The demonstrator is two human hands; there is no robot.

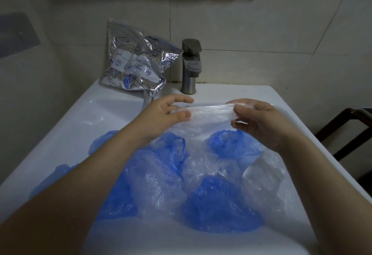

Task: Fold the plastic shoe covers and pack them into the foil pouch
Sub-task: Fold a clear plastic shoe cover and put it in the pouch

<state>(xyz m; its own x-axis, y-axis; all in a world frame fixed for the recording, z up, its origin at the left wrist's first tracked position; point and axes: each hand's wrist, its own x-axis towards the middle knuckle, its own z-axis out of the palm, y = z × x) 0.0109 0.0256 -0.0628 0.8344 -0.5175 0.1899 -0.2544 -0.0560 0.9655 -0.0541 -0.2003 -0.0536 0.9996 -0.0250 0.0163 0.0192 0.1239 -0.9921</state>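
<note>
Head view: white sink [261, 93], steel faucet [190, 67], tiled wall [261, 23]. Left hand [163, 114], right hand [259, 118] pinching clear shoe cover [211, 112] above heaped covers [217, 204]. Foil pouch [134, 59] against wall.

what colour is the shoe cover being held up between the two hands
Clear, colourless plastic: the held shoe cover shows best in the head view, unlike the blue ones below it.
</note>
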